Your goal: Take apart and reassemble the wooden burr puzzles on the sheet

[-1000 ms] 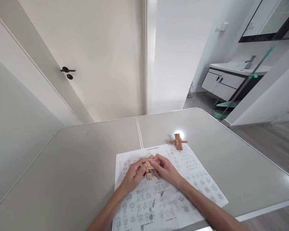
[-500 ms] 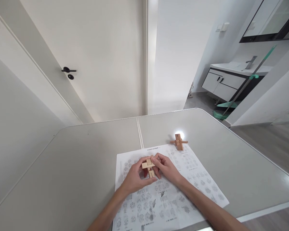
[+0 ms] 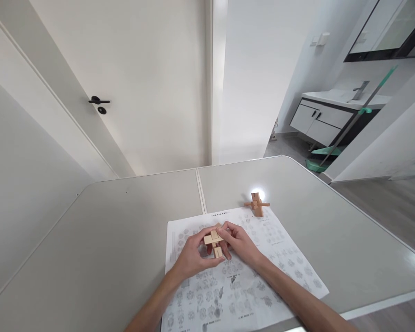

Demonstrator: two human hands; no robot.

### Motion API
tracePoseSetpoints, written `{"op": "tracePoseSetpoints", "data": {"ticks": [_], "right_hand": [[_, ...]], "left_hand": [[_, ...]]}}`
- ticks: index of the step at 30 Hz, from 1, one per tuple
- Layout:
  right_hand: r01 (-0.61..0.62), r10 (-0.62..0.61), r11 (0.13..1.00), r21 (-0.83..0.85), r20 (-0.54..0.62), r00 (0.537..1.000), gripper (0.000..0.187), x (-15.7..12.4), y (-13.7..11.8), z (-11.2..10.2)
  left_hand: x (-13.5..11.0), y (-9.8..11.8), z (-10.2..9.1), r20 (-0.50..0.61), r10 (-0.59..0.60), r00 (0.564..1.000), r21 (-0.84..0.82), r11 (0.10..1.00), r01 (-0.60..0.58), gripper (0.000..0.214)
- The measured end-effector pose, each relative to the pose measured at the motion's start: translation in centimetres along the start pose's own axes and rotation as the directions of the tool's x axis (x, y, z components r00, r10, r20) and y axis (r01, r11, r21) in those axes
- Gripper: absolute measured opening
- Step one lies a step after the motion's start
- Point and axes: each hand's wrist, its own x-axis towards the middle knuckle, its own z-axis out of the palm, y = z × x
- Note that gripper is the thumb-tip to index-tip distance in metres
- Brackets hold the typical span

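Between my two hands is a light wooden interlocking puzzle, made of crossed blocks, held above a printed sheet. My left hand curls around its left side, thumb along the bottom near a block end with a dark mark. My right hand pinches the upper right part between thumb and fingers. The fingers cover part of the puzzle's back and right side. Beyond my right hand, a darker wooden cross-shaped puzzle rests at the sheet's top right edge.
The sheet, covered in small grey diagrams, lies on a grey table with a seam strip across it. Behind the table stands a white door with a black handle. At the right are a sink cabinet and a green broom.
The puzzle has tilted slightly in my fingers, its lower block sitting a little lower. My right fingers have shifted slightly beneath it. The darker puzzle and the sheet stay put.
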Motion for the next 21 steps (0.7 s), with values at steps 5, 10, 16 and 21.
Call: {"op": "tracePoseSetpoints", "data": {"ticks": [5,10,16,21], "right_hand": [[0.080,-0.117,0.970,-0.232,-0.150,0.982,0.042,0.1,-0.6,-0.5],[0.176,-0.386,0.664,-0.726,-0.131,0.913,0.022,-0.1,0.3,-1.6],[0.257,-0.421,0.475,-0.842,0.039,0.906,0.021,0.2,1.2,-1.9],[0.175,-0.303,0.709,-0.683,-0.070,0.951,0.017,0.1,0.4,-2.0]], "left_hand": [[0.4,-0.7,-0.8,-0.201,-0.096,0.975,-0.133,0.989,0.070,0.067],[0.7,-1.3,-1.4,-0.366,-0.179,0.913,-0.235,0.967,0.095,0.064],[0.7,-1.3,-1.1,-0.320,-0.200,0.926,-0.234,0.964,0.128,0.064],[0.7,-1.3,-1.3,-0.326,-0.177,0.928,-0.211,0.971,0.111,0.064]]}}
